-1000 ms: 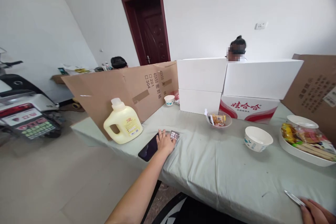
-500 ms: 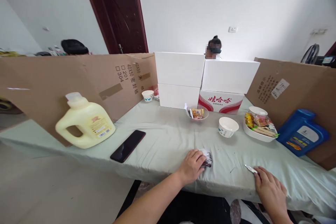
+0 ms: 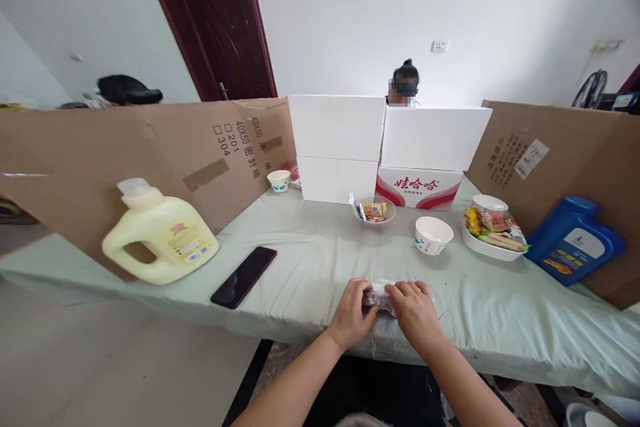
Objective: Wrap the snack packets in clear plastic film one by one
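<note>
Both hands meet at the table's front edge over a small dark package in clear plastic wrap [image 3: 380, 298]. My left hand [image 3: 353, 313] grips its left end, thumb in front and fingers over the top. From the right, my right hand [image 3: 416, 312] has its bent fingers closed on the package's upper right part. My hands cover both ends, so its contents cannot be made out. Beyond them stands a white paper bowl [image 3: 433, 237] with a blue-green pattern. A clear bowl [image 3: 390, 216] of wrapped snacks sits farther back.
A black phone [image 3: 244, 276] and a pale yellow jug [image 3: 163, 233] are on the left. At right are a white tray [image 3: 493, 252] with snacks and a blue bottle [image 3: 575, 240]. White boxes [image 3: 337, 147] and cardboard panels [image 3: 215, 160] border the table. Behind the boxes is a person [image 3: 406, 83].
My right hand has moved left from the table's right side to the package. The small silver strip it held is no longer visible. My left hand stays at the package.
</note>
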### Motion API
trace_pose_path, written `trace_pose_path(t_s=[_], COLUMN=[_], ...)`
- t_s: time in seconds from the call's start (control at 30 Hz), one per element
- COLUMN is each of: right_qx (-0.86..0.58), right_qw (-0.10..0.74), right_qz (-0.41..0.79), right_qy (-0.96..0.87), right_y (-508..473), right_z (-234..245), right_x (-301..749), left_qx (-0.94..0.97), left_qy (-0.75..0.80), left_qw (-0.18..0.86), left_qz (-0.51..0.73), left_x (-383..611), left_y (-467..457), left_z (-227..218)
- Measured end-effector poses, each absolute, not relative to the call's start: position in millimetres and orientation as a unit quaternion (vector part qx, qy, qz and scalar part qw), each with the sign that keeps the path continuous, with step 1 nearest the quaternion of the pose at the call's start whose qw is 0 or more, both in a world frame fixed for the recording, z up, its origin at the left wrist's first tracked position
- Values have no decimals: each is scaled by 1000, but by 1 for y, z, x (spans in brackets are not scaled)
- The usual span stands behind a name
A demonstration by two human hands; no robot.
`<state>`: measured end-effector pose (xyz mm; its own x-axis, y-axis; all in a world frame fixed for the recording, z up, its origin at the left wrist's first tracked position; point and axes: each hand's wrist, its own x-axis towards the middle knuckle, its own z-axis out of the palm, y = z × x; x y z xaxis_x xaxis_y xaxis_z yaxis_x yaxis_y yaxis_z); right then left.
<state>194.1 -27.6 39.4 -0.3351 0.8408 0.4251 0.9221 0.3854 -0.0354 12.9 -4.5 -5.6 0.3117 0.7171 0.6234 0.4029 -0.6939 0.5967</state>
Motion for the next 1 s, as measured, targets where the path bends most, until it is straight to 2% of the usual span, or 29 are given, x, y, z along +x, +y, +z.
trace_pose_path(t_s=[0.13, 0.33, 0.43, 0.53, 0.63, 0.77, 0.9, 1.0], right_qx=[-579, -690, -695, -605, -508, -523, -578, -596], right_qw=[132, 104, 186, 292, 288, 259, 296, 350], right_qz=[-90, -124, -152, -124, -70, -29, -22, -44], right_qy=[-800, -705, -677, -730, -809, -812, -760, -722], right_y=[-28, -36, -40, -40, -36, -26, -29, -44], right_z=[43, 8, 1, 11, 26, 22, 0, -4], right_x=[217, 311, 311, 272, 230, 223, 263, 283], left_qx=[794, 806, 799, 802, 807, 748, 584, 494], left_qy=[368, 331, 333, 357, 368, 397, 494, 553], left_qw=[171, 154, 157, 157, 163, 224, 316, 284], left_qz=[453, 466, 476, 452, 433, 482, 561, 608], left_x=[13, 13, 11, 11, 12, 10, -16, -45], left_y=[-5, -3, -2, -1, -1, 1, 0, -7], left_z=[-3, 0, -2, -4, -3, -2, -12, -16])
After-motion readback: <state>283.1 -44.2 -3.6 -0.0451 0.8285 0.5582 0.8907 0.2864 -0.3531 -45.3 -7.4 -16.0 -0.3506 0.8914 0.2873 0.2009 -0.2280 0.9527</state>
